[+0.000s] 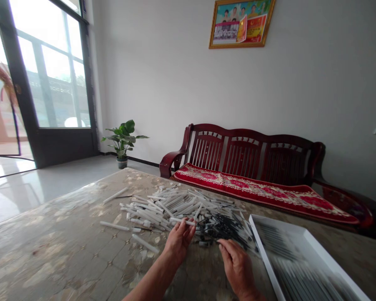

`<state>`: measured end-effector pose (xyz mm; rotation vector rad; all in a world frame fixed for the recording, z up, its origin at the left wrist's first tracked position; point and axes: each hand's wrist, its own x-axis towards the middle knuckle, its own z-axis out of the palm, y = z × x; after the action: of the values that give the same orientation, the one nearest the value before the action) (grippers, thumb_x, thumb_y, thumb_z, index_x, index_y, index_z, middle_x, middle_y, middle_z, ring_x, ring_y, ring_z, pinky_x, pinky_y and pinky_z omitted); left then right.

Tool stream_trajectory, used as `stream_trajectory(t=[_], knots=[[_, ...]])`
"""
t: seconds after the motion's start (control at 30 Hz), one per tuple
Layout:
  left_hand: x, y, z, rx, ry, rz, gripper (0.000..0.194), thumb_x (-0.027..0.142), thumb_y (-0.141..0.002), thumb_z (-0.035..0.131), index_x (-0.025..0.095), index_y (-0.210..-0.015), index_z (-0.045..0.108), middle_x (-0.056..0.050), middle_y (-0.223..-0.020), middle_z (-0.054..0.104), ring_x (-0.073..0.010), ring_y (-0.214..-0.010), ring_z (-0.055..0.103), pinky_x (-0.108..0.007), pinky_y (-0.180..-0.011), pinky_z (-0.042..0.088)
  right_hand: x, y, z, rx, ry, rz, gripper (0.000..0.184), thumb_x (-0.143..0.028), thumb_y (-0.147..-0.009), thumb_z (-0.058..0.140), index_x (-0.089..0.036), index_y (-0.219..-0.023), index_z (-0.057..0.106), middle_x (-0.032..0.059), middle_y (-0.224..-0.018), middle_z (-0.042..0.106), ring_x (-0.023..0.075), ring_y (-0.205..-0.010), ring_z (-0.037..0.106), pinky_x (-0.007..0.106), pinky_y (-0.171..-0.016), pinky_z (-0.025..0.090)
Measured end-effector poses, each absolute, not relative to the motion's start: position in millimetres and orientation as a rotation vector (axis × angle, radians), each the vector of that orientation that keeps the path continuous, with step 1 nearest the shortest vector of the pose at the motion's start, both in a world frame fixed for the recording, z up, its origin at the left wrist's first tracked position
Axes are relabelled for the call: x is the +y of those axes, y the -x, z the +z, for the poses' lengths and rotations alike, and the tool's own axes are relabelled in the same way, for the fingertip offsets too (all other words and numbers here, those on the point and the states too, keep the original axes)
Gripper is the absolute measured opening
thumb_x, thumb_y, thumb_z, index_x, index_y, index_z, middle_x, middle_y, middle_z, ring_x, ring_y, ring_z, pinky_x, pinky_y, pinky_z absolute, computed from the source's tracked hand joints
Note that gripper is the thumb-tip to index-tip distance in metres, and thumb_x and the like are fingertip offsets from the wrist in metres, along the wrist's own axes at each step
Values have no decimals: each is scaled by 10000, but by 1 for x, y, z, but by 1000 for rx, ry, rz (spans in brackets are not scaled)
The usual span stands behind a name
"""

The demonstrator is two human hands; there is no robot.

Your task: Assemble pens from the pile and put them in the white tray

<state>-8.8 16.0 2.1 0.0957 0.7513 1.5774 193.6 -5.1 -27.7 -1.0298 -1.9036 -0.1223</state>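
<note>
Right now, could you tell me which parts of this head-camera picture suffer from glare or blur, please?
In the head view, daylight blows the glass door out to near white, glare shines on the floor, the contents of the white tray are smeared by blur, and wide-angle distortion bends lines towards the frame edges.

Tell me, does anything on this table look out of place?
Yes, slightly: a few white tubes lie stray on the marble-patterned table, apart from the loose heap of white and black pieces. They look spilled, especially beside the white tray, whose dark contents sit in tidy rows.
</note>
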Motion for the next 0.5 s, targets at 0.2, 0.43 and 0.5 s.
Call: stream_trajectory(t=[0.2,0.43,0.5], knots=[[12,6,2,813,-210,1548,62,115,-885,596,158,-853,566,-64,-801,740,-130,-659,723,-228,-621,602,-7,-194,-23,-1937,1020,-215,261,-272,-976,438,-225,-945,692,40,-782,711,170,-718,675,258,-674,505],[3,-2,0,853,-497,1485,273,275,-665,837,136,-733,613,-10,-687,699,-78,-513,624,-172,-509,532,-10,-192,-20,-1993,1015,-233,267,-273,-970,443,-232,-965,707,49,-761,707,183,-706,662,275,-681,500],[0,-6,2,838,-496,1424,269,258,-658,842,135,-718,611,7,-635,665,-84,-516,626,-176,-515,535,-12,-188,-19,-1955,1031,-62,276,-310,-964,453,-229,-969,717,66,-816,729,190,-751,682,277,-712,522]])
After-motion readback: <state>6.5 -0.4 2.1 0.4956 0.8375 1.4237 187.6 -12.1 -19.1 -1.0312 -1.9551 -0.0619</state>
